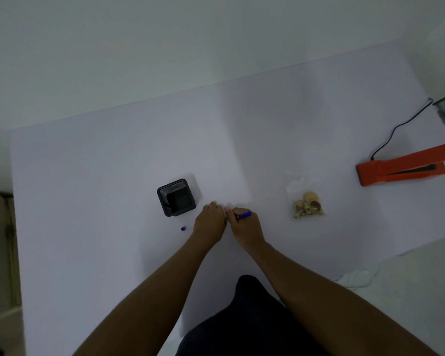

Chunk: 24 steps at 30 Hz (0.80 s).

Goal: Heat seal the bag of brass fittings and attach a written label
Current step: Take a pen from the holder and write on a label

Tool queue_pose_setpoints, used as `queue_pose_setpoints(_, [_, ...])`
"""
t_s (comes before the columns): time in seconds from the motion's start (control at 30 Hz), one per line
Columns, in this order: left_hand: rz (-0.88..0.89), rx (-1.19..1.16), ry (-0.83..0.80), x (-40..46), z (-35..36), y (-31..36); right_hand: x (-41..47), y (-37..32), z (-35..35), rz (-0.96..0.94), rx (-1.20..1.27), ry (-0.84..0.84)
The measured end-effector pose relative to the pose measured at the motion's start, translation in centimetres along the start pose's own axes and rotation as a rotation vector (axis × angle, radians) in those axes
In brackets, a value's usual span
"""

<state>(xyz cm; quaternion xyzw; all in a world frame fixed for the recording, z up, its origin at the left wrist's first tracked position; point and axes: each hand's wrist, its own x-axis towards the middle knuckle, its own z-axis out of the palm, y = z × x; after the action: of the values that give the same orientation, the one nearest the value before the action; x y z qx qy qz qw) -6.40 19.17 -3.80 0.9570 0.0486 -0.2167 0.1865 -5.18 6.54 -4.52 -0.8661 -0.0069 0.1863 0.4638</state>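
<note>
Fingers (235, 214) of right hand (246, 227) hold pen (244, 215) (tail pointing right).

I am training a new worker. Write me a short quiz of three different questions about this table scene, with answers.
1. True or false: the blue pen is in the right hand.
2. Which lies nearest the heat sealer? A) pen cap B) bag of brass fittings C) black mesh pen holder
3. Fill in: the sealer's arm is ____ (raised/closed).

Key: 1 true; 2 B; 3 raised.
</note>
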Motion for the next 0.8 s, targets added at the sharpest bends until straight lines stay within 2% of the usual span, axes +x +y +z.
queue_pose_setpoints(0.53, [0.009, -0.006, -0.011, -0.05, 0.09, -0.17, -0.15, 0.18, 0.29, -0.067, -0.083, -0.034])
queue_pose_setpoints(0.8, [0.011, 0.007, -0.012, -0.03, 0.02, -0.07, -0.38, 0.05, 0.15, -0.073, -0.072, 0.006])
